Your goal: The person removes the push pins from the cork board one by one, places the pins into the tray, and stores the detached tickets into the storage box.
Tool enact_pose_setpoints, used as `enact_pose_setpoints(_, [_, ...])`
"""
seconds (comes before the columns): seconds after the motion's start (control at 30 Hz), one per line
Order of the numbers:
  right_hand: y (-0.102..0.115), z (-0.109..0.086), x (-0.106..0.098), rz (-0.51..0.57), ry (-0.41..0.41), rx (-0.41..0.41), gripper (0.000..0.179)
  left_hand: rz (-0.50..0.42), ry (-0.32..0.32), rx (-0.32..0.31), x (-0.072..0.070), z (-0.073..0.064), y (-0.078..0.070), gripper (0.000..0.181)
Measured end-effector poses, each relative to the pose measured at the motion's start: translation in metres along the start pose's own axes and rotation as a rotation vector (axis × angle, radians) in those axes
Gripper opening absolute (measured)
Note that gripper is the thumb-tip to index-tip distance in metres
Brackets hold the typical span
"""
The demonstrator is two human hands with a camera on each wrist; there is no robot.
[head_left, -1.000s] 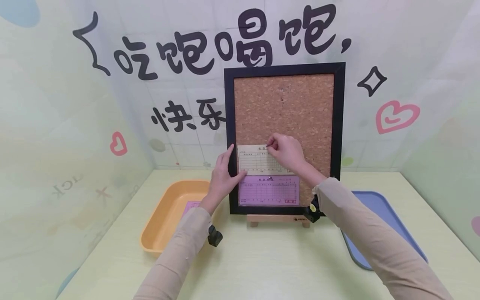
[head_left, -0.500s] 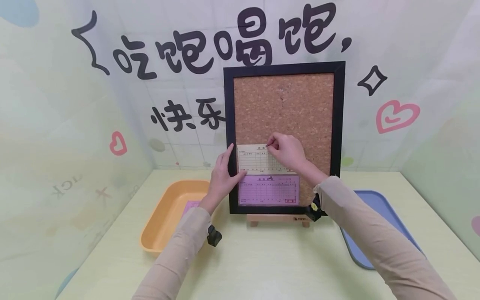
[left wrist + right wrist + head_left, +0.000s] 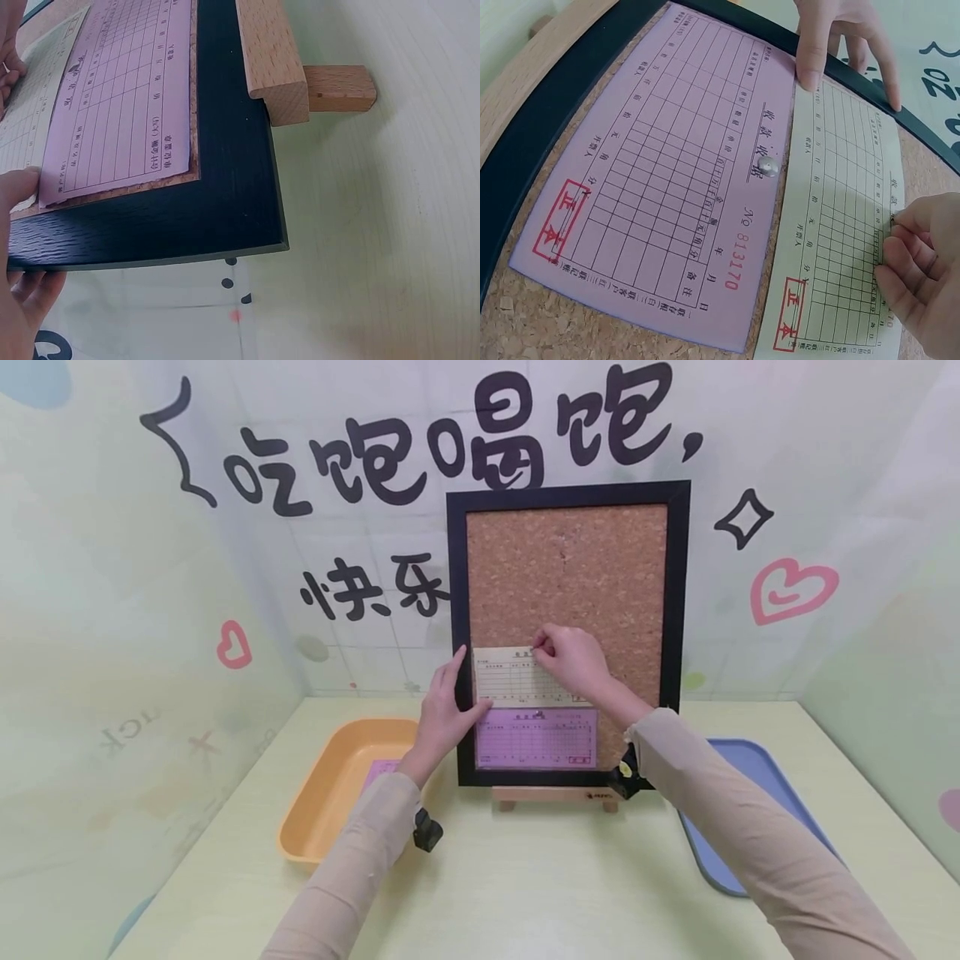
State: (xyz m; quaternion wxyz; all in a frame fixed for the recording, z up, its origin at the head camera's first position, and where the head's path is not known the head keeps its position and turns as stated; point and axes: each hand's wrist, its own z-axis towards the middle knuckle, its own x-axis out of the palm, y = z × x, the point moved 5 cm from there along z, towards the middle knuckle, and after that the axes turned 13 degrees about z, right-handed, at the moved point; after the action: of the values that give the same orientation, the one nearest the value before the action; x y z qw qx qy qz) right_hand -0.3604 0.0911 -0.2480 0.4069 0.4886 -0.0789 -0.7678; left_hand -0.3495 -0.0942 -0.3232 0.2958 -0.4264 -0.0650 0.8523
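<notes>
A black-framed cork board leans upright on a small wooden easel. Low on the cork, a pale yellow receipt slip lies flat just above a pink receipt slip. A silver pushpin sits in the pink slip's upper edge. My left hand grips the board's left frame, fingers behind it, and its thumb presses the yellow slip's lower left corner. At that slip's top edge, my right hand pinches what looks like a small pushpin, mostly hidden by the fingertips.
An orange tray with a pink slip in it stands left of the board, partly behind my left arm. On the right lies a blue tray, partly covered by my right sleeve. A lettered wall backdrop rises close behind the board.
Both hands keep their places on the board and the slip. The whole head view has shifted very slightly; no object has visibly moved.
</notes>
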Motion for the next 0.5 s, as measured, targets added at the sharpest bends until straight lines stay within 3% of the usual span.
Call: enact_pose_setpoints(0.5, [-0.0003, -0.0008, 0.0006, -0.005, 0.019, 0.017, 0.009, -0.008, 0.005, -0.011, 0.0021, 0.0001, 0.0015, 0.085])
